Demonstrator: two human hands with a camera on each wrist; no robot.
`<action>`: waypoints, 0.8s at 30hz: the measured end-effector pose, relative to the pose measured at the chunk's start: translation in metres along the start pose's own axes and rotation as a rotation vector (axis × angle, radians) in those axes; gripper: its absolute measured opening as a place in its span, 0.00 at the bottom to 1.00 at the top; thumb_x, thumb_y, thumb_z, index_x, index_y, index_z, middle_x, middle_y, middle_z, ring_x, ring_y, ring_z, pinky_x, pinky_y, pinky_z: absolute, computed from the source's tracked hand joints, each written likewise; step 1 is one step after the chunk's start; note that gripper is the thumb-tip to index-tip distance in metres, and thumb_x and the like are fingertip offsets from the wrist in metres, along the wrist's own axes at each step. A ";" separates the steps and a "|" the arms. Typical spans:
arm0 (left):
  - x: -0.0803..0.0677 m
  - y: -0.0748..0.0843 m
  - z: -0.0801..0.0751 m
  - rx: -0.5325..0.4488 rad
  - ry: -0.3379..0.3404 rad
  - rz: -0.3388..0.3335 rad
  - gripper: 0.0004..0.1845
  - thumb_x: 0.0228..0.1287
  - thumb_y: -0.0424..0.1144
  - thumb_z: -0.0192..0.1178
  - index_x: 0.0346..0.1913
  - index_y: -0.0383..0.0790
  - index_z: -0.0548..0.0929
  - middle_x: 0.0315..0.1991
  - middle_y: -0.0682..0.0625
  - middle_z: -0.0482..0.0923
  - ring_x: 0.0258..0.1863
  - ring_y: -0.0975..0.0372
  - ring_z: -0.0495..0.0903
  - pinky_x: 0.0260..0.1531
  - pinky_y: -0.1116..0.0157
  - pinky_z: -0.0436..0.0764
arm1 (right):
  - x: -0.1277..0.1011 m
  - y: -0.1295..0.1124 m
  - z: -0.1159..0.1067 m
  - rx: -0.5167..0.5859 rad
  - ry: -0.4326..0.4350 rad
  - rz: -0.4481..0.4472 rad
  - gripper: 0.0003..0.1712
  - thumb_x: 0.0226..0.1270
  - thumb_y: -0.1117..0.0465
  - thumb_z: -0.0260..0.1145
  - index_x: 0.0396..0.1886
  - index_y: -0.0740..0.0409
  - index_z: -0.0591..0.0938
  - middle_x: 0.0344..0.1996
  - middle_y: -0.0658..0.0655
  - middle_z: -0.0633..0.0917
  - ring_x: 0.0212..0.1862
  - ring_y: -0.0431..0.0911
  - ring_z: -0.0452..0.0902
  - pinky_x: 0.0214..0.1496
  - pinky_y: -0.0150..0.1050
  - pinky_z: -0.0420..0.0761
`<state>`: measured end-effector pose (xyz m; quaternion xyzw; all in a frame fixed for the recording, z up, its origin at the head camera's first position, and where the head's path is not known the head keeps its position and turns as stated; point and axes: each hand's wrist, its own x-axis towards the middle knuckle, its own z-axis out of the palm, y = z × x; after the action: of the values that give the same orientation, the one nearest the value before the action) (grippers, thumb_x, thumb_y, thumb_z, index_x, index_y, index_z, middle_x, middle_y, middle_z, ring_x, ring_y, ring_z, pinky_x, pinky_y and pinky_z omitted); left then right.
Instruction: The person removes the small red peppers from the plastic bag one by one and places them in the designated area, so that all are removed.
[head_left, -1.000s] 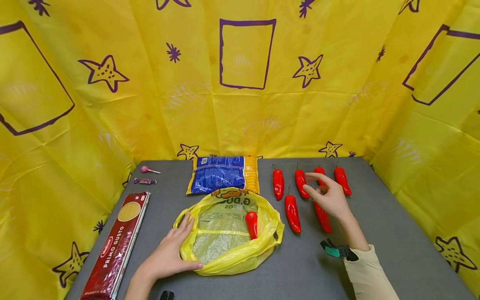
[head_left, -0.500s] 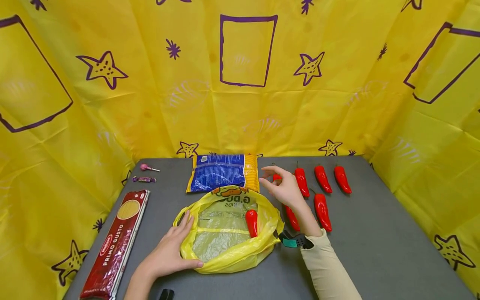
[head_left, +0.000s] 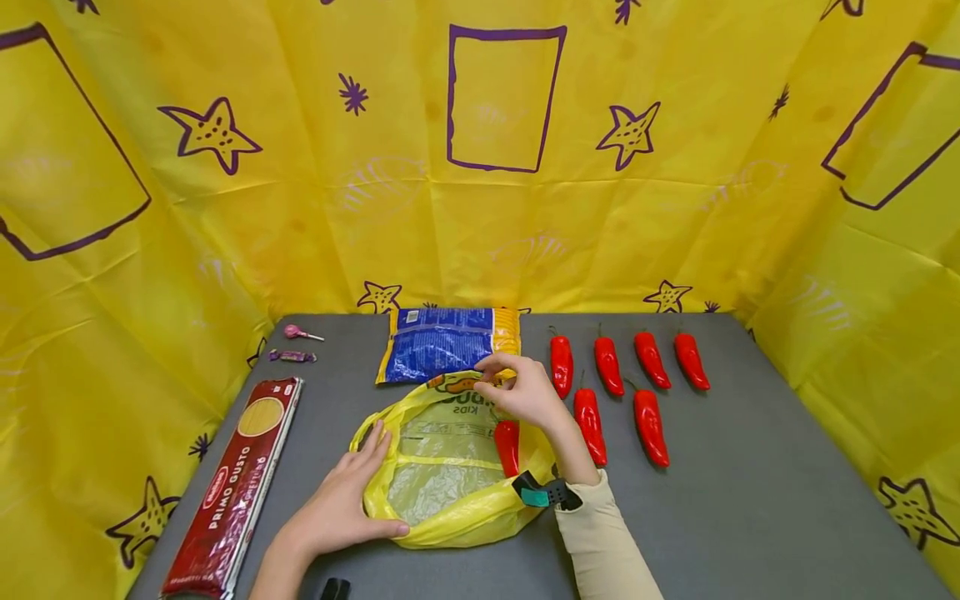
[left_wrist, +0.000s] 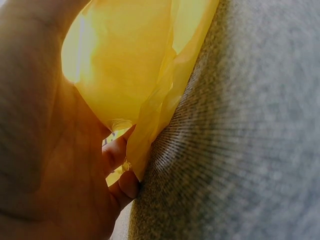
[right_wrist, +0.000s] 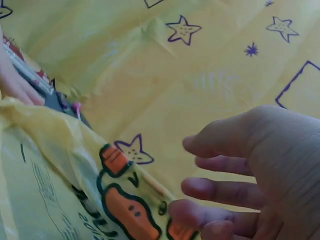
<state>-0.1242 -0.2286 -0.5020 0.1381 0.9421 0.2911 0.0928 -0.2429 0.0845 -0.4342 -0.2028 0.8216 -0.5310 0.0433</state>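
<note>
A yellow plastic bag [head_left: 450,540] lies with its mouth spread wide and a duck print on its far side. Its left rim is touched by my left hand [head_left: 341,504], with fingers spread and thumb along the near edge. Over the bag's far right part hovers my right hand [head_left: 525,390], fingers loosely bent and nothing between them. Inside the bag is one red chili pepper [head_left: 507,446]. Several more red peppers [head_left: 650,427] lie on the grey table to the right. In the right wrist view the right hand [right_wrist: 235,180] is also empty, near the bag's printed rim.
Behind the bag lies a blue and yellow packet [head_left: 438,342]. At left are a red spaghetti pack [head_left: 232,487], a wrapped candy [head_left: 292,356] and a pink lollipop [head_left: 294,332]. Yellow patterned cloth [head_left: 360,208] hangs around the table [head_left: 787,500].
My right hand has moved left from above the peppers to over the bag's far right edge. The left hand stays at the bag's left rim.
</note>
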 end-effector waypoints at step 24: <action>0.001 0.000 -0.001 0.008 0.001 0.012 0.73 0.45 0.79 0.73 0.87 0.48 0.50 0.88 0.48 0.39 0.75 0.38 0.63 0.69 0.29 0.64 | -0.002 0.037 -0.019 -0.285 -0.319 0.032 0.24 0.59 0.58 0.83 0.55 0.55 0.89 0.36 0.52 0.87 0.38 0.44 0.78 0.39 0.38 0.78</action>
<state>-0.1252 -0.2286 -0.5011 0.1436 0.9425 0.2881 0.0900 -0.2575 0.1142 -0.4595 -0.2752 0.8744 -0.3697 0.1519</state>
